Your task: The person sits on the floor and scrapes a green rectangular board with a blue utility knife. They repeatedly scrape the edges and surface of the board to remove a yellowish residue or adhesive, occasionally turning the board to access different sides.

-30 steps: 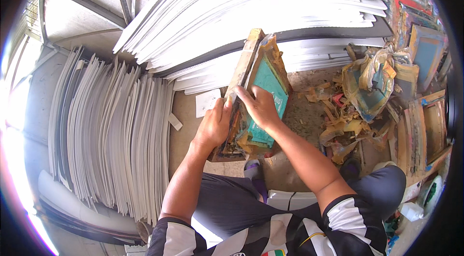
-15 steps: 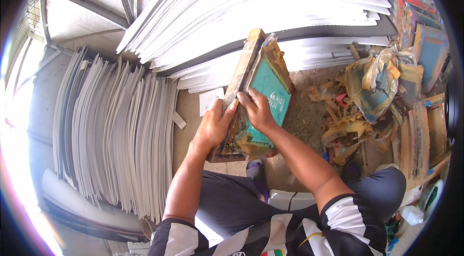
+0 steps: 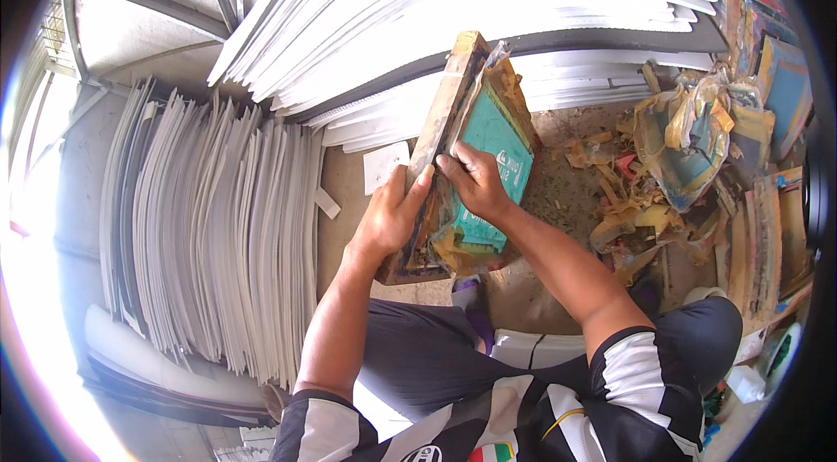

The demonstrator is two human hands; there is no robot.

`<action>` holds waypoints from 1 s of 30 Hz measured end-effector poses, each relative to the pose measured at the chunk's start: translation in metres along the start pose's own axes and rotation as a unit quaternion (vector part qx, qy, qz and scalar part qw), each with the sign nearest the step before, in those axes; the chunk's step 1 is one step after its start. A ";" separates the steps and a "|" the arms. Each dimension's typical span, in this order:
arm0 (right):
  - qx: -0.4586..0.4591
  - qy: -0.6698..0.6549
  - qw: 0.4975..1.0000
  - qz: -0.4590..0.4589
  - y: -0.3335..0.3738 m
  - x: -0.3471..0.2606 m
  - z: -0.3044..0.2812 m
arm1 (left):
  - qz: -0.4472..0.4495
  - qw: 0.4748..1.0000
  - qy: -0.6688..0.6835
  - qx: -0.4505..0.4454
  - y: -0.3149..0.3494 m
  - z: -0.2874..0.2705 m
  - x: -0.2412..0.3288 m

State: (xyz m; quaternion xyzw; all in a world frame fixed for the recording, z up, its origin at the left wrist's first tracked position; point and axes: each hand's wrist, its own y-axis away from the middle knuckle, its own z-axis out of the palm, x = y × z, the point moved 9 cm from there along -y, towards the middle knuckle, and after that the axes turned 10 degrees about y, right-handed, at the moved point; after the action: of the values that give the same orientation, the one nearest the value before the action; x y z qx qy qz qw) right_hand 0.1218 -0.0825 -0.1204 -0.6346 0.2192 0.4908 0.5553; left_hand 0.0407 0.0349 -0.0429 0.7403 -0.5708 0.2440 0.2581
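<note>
A wooden screen-printing frame stands tilted between my arms, with green mesh bearing pale print on its right face. Brown tape and film hang loose along the mesh's edges. My left hand is closed round the frame's left wooden bar, its thumb pointing up along the side. Beside it, my right hand is closed, thumb and fingers pinching the loose left edge of the mesh. The fingertips of my right hand are partly hidden. Between wood and mesh edge a dark gap shows.
Peeled tape and mesh scraps are heaped on the floor to the right. Used frames lean beyond them. White sheets are stacked at the back, grey-white sheets at the left. A small white card lies behind my left hand.
My right hand has shifted slightly up and right with the mesh edge. The frame sits a little higher in view, my left hand still on its bar.
</note>
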 end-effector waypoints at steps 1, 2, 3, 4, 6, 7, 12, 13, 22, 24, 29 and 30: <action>-0.006 0.004 1.000 0.002 -0.001 0.001 0.001 | 0.007 1.000 -0.003 0.004 -0.002 -0.002 -0.001; -0.011 0.007 1.000 0.010 0.000 -0.001 0.002 | 0.011 1.000 -0.007 0.009 -0.003 -0.004 -0.004; -0.010 0.018 0.999 0.033 0.004 0.006 0.002 | 0.048 0.998 -0.016 0.022 -0.004 -0.007 -0.003; -0.009 0.029 0.998 0.057 0.010 0.016 0.001 | 0.084 0.996 -0.026 0.034 -0.007 -0.012 -0.005; 0.005 0.036 0.992 0.124 0.035 0.050 -0.011 | 0.194 0.978 -0.065 0.049 -0.005 -0.012 -0.009; 0.049 0.069 0.984 0.157 0.046 0.069 -0.021 | 0.075 0.996 -0.017 0.049 -0.014 -0.016 -0.037; 0.149 0.284 0.914 0.249 0.150 0.157 -0.079 | 0.137 0.990 -0.012 -0.009 -0.021 -0.003 -0.059; 0.152 0.303 0.910 0.239 0.164 0.168 -0.090 | 0.134 0.991 0.006 -0.009 -0.023 -0.001 -0.054; -0.142 0.644 0.612 0.436 0.307 0.223 -0.163 | 0.043 0.997 0.062 0.014 -0.018 -0.004 -0.037; -0.122 0.670 0.546 0.488 0.319 0.202 -0.174 | 0.024 0.992 0.113 0.047 -0.012 -0.004 -0.048; -0.150 0.704 0.550 0.422 0.343 0.221 -0.183 | -0.006 0.989 0.150 0.009 -0.016 0.005 -0.056; -0.153 0.712 0.557 0.398 0.347 0.224 -0.184 | -0.012 0.989 0.145 0.006 -0.016 0.005 -0.053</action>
State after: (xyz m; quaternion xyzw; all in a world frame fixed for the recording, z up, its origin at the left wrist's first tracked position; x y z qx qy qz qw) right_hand 0.0007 -0.2910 -0.5025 -0.7012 0.6952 0.0760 -0.1390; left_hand 0.0441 0.0732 -0.0825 0.7054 -0.5170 0.3494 0.3363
